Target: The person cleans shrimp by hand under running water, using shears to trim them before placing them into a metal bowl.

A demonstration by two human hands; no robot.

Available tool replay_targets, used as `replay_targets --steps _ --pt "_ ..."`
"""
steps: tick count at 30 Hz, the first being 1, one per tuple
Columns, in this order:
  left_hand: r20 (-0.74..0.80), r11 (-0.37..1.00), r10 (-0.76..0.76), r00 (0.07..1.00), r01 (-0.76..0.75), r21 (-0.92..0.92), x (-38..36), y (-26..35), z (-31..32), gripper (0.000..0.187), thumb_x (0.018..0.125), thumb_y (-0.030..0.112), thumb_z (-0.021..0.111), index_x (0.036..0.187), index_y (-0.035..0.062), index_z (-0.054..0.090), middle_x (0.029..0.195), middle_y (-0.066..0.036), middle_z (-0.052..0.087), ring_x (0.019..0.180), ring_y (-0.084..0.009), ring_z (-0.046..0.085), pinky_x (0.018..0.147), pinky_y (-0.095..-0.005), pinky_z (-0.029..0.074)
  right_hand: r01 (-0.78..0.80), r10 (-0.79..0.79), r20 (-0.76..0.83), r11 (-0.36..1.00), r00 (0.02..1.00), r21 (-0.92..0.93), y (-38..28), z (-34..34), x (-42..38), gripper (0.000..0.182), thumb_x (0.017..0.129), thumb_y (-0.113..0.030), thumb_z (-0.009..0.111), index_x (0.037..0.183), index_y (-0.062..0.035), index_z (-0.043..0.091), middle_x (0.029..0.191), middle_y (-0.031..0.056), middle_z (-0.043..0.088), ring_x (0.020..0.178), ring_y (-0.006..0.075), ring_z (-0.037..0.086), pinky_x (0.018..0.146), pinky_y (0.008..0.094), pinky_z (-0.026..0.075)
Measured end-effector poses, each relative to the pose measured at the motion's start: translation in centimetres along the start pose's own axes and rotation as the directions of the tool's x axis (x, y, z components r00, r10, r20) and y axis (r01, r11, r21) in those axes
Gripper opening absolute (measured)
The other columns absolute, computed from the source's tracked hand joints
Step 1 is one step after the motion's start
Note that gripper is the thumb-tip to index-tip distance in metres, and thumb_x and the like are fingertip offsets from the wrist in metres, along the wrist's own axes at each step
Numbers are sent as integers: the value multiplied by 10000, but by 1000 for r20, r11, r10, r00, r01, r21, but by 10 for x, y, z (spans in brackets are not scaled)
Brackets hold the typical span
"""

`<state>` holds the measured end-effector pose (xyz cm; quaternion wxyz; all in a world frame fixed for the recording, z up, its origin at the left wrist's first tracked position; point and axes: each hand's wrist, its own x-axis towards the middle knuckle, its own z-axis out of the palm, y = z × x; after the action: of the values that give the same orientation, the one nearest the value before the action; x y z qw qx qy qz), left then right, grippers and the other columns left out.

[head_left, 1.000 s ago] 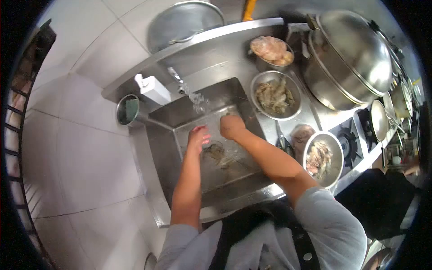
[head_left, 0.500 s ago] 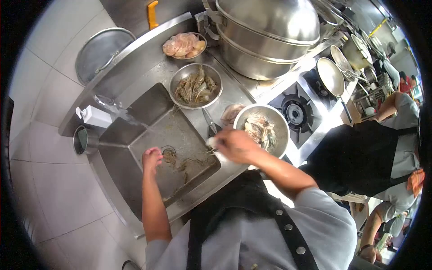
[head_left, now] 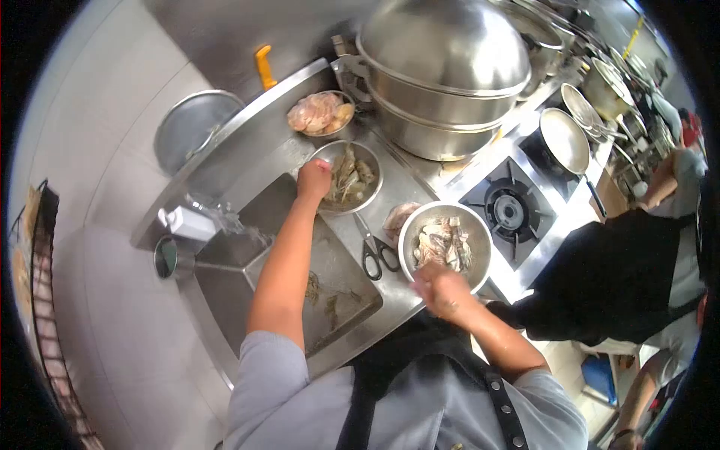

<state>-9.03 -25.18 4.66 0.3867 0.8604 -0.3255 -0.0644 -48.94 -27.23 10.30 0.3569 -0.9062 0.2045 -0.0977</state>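
My left hand is over the left rim of a steel bowl of raw shrimp. Its fingers curl inward, and whatever is in them is hidden. My right hand, smeared by motion, hovers at the near rim of a second steel bowl. Pale, greyish split shrimp lie in that bowl. Between the bowls, black-handled scissors rest on the steel counter. Below my left forearm is the sink, with brownish shrimp scraps on its floor.
A bowl of pinkish meat sits at the back by a large steamer pot. Right of the bowls is a gas burner, with a frying pan behind it. A white carton stands left. A co-worker's dark apron is close at right.
My left hand has moved up from the sink to the shrimp bowl. My right hand has gone from above the scissors, holding something pale, to the second bowl's near rim.
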Motion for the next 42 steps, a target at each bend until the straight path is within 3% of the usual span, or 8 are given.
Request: replay_targets --steps 4,9,16,21,25,31,34,42 --pt "76 958 21 997 -41 283 45 -12 41 172 798 169 615 905 56 688 917 -177 681 875 -352 652 777 -424 513 171 -172 91 985 981 18 -21 25 -3 252 841 -246 627 933 -12 616 922 170 596 846 357 615 750 435 508" --pt "255 849 -71 964 -76 522 64 -20 64 297 793 219 648 1032 43 646 1061 -210 644 1006 -359 618 855 -444 485 67 -68 182 998 981 12 -26 55 -2 253 843 -242 617 926 -4 605 929 173 576 874 356 602 762 429 503" --pt "273 881 -64 960 -74 468 65 -19 55 320 761 208 662 1022 24 635 1020 -193 661 950 -365 633 811 -427 490 96 -82 107 987 991 -132 -24 116 26 225 811 -162 575 942 20 592 929 182 573 886 335 598 730 411 517" --pt "26 995 -95 995 94 17 53 -13 3 358 706 206 754 962 5 605 860 -127 676 721 -246 634 646 -351 480 -49 15 -71 857 997 -513 -21 156 54 206 811 -138 535 948 3 595 955 142 565 893 271 575 655 346 531" --pt "46 702 -269 962 229 -674 -4 -65 -68 352 797 176 732 1069 50 548 799 -67 629 666 -130 599 569 -236 448 -186 87 -190 777 978 -602 -9 173 68 208 827 -145 505 949 -9 603 952 119 537 934 221 539 611 293 524" --pt "146 381 -646 750 482 -789 -60 -277 -153 337 826 198 698 1094 36 574 894 -41 641 698 -131 601 591 -216 447 -182 103 -158 726 982 -663 8 181 76 236 839 -143 495 1006 -1 582 922 105 509 945 231 540 613 273 528" --pt "215 412 -745 631 690 -595 -76 -263 -175 322 841 209 679 1098 41 582 923 -45 635 738 -117 594 591 -197 439 -332 266 -204 819 942 -468 17 193 81 298 866 -192 511 1046 43 542 969 147 515 980 267 550 702 299 531" --pt "343 321 -546 764 570 -757 -53 -278 -162 319 872 147 655 1135 1 551 1028 -93 608 847 -159 596 650 -229 515 -447 441 -79 868 894 -218 -10 164 79 504 840 -332 635 1070 94 494 1076 227 517 1024 341 568 848 391 502"
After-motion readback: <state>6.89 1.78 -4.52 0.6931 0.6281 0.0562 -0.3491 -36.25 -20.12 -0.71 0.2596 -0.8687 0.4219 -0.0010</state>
